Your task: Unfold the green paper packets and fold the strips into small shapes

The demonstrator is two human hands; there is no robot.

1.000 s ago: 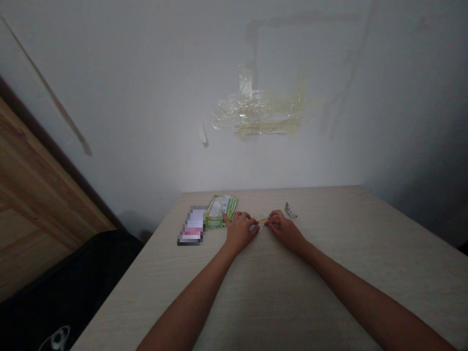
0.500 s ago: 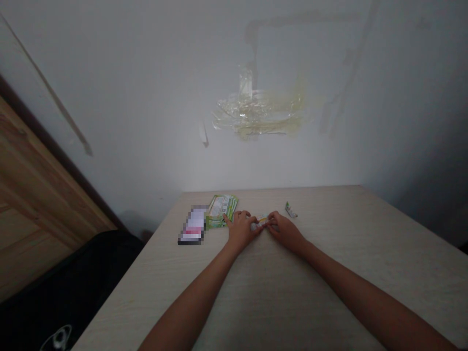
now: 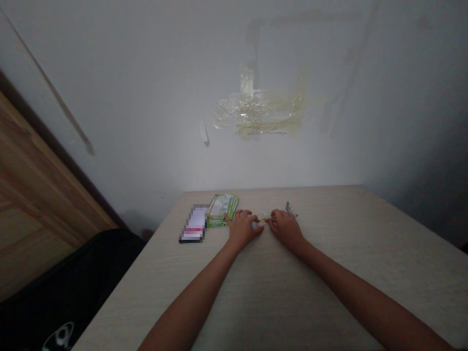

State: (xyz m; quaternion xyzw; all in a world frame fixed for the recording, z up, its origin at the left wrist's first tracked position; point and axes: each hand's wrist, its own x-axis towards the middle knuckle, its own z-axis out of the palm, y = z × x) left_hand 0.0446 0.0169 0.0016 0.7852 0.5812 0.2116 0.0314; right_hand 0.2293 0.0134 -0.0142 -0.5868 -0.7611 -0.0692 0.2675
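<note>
A small, pale printed sheet (image 3: 262, 219) with yellow-orange marks lies on the table between my two hands; its exact kind is too small to tell. My left hand (image 3: 241, 229) grips its left part between thumb and curled fingers, with another finger stretched toward a stack of green and white packets (image 3: 221, 205). At the sheet's right edge, my right hand (image 3: 287, 228) pinches with thumb and fingertips. Just behind the right knuckles sits a small crumpled wrapper (image 3: 291, 209), partly covered by the hand.
A phone (image 3: 195, 224) with a blurred-out screen lies left of the packets. The wooden table (image 3: 351, 234) meets a wall (image 3: 157, 97) carrying peeling clear tape (image 3: 259, 114). Down on the left are wooden panelling (image 3: 22, 161) and a black bag-like item (image 3: 91, 268).
My right hand has turned and shifted slightly right, now covering part of the crumpled wrapper. A little more of the sheet shows between the hands. The left hand stays nearly still.
</note>
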